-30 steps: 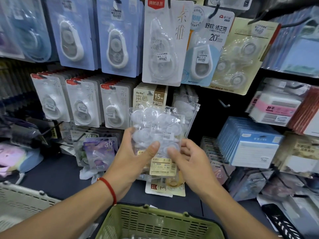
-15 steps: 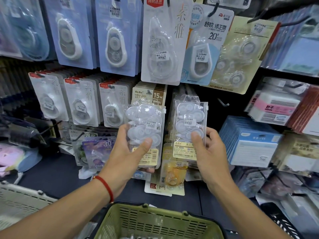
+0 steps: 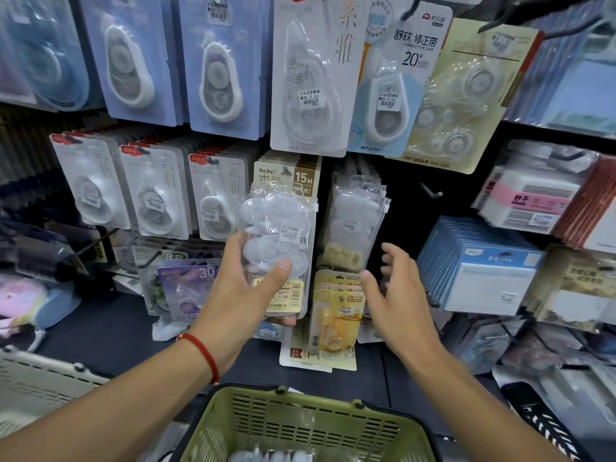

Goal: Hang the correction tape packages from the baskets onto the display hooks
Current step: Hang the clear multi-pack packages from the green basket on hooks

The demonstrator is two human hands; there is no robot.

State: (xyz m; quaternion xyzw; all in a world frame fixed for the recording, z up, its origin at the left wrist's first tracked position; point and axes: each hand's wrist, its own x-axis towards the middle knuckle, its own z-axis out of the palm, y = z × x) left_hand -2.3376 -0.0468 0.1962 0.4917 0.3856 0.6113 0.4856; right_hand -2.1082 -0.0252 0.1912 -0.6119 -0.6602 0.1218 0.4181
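From the head view, the left hand reaches up and forward, its grip clamped on a clear correction tape package, thumb across the front and fingers behind, holding it upright before the display. The right hand hovers just beside it with fingers spread and relaxed, its grip apart and holding nothing, below a stack of hung packages on the rack. A green basket sits beneath both forearms, more packages inside.
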